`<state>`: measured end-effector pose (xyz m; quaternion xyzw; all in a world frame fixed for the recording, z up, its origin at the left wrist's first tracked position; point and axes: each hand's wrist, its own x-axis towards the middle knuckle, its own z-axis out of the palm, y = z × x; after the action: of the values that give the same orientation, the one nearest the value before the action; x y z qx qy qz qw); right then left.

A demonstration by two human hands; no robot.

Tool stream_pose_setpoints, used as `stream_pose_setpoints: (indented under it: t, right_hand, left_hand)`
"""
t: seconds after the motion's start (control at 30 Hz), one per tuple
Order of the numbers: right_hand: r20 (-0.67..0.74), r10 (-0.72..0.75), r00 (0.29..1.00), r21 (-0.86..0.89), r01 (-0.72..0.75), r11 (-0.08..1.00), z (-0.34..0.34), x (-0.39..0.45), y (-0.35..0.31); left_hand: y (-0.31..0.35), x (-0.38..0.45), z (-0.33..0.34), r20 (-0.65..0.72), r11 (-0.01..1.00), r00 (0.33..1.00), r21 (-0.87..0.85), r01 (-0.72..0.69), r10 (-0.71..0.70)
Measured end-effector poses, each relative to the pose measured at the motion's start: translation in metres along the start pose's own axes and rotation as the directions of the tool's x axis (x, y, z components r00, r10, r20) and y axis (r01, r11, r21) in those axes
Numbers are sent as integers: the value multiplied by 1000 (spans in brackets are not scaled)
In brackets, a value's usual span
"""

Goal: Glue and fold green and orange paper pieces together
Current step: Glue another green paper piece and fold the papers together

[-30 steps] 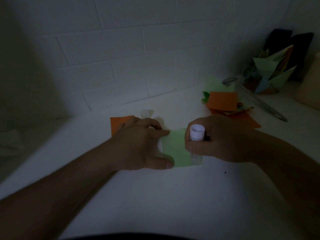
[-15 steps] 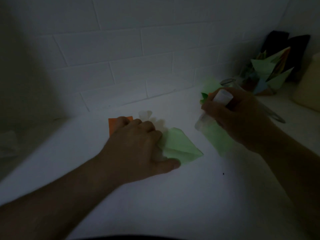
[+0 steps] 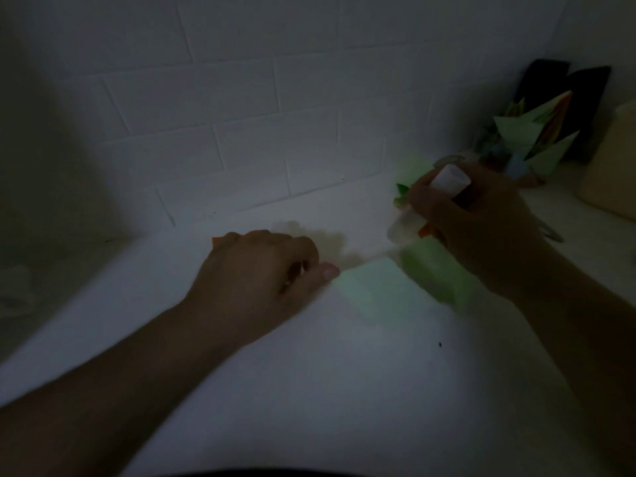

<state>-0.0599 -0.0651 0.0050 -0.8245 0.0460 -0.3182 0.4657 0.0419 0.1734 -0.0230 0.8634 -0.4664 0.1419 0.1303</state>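
The scene is dim and blurred. A pale green paper (image 3: 375,287) lies flat on the white table (image 3: 309,373) between my hands. My left hand (image 3: 268,270) has curled fingers, and its thumb and forefinger pinch the paper's left corner. A sliver of orange paper (image 3: 215,239) shows under its knuckles. My right hand (image 3: 481,222) is raised over the paper's right side and grips a white glue stick (image 3: 430,204), held slanted with its lower end towards the paper. A darker green piece (image 3: 433,270) shows just below that hand; I cannot tell whether the hand holds it.
A small pile of green and orange papers (image 3: 401,196) lies behind my right hand. Folded paper models (image 3: 537,146) stand at the back right before a dark object (image 3: 568,98). A cream-coloured thing (image 3: 616,166) is at the right edge. A tiled wall (image 3: 275,98) bounds the table.
My right hand lifted the glue stick off the paper and drew back right. The green paper now lies flatter and further right. My left hand shifted to its left corner.
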Motion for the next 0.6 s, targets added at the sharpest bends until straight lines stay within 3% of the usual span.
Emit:
stream_pose_setpoints:
  t: [0.13,0.3,0.43,0.5,0.53,0.6]
  right_hand:
    - [-46,37,998,121,-31,992,0,1,-2]
    - [-67,74,995,172,-61,983,-2,2,3]
    - [-45,66,997,185,-57,981,-1,2,4]
    - [-40,65,997,187,-56,981,0,2,4]
    - [-36,67,997,181,-60,982,1,2,4]
    - [-25,82,996,168,-77,983,4,0,6]
  left_hand:
    - [-20,3,8,33,991,994,-84,-102,105]
    - [-32,0,4,97,908,951,-338,-246,294]
    - [-27,-6,-11,13,873,981,-458,-166,193]
    - [-13,-15,-31,-23,796,972,-570,-206,235]
    - [-4,-13,-35,10,795,953,-555,-246,302]
    - [-6,-8,-18,251,900,919,-392,-192,305]
